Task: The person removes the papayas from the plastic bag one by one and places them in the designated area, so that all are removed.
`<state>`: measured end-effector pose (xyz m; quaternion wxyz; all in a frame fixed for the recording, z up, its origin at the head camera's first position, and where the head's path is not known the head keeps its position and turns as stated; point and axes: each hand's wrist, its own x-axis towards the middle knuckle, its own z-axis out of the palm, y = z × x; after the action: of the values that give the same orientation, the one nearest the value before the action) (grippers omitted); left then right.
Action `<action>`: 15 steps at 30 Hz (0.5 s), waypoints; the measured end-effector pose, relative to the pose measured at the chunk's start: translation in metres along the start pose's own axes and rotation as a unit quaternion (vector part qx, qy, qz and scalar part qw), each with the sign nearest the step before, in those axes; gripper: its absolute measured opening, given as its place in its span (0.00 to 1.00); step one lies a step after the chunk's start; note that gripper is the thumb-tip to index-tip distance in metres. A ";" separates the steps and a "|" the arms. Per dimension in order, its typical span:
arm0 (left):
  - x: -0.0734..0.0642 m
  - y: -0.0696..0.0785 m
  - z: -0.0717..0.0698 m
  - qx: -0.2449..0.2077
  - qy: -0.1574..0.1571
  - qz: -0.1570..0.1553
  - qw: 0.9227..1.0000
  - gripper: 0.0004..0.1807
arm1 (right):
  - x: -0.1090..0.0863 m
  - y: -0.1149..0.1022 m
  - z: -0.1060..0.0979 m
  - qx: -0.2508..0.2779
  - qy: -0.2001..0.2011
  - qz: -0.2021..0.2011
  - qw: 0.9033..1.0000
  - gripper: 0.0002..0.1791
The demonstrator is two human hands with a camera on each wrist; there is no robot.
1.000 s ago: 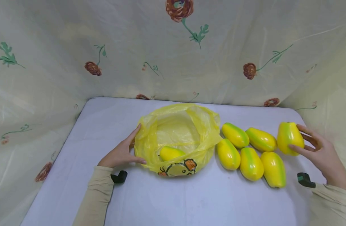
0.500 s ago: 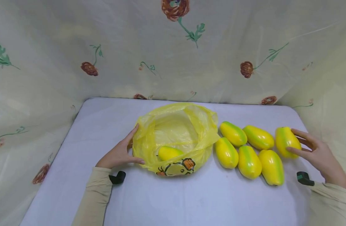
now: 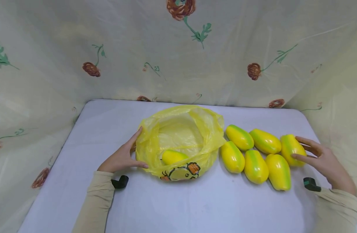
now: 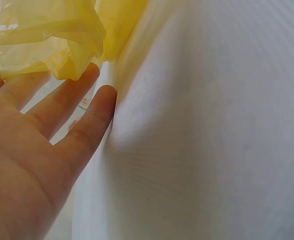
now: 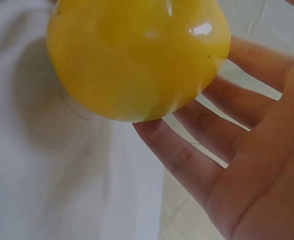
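A yellow plastic bag [image 3: 178, 136] with a printed cartoon face stands with its mouth wide open on the table. One glossy yellow papaya [image 3: 174, 157] lies inside it. My left hand [image 3: 123, 157] spans the bag's left side, fingers extended, thumb at the front; in the left wrist view its fingertips touch the yellow film. At the right, my right hand [image 3: 321, 158] holds a green-striped papaya [image 3: 292, 149] between thumb and fingers. From below, the right wrist view shows fingers lying along that papaya's rounded end. Several more papayas [image 3: 256, 166] lie in two rows between bag and hand.
A white cloth covers the table [image 3: 196, 207]. Flower-printed curtains [image 3: 219, 77] hang behind it and along both sides. The papaya at the near left of the group [image 3: 232, 157] lies close to the bag's right side.
My right hand has lowered the papaya and brought it left, tilting it from upright until it lies beside the others. The left hand and bag have kept their places; the view shifted slightly.
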<state>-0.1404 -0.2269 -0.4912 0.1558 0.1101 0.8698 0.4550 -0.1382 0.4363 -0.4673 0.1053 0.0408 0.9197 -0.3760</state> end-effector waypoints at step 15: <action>0.001 -0.002 0.001 -0.001 0.001 0.004 1.000 0.76 | 0.004 0.003 0.001 -0.005 -0.031 0.024 0.999 0.47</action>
<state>-0.1410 -0.2272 -0.4934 0.1528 0.1132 0.8689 0.4570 -0.1413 0.4378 -0.4705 0.1433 0.0510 0.9166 -0.3697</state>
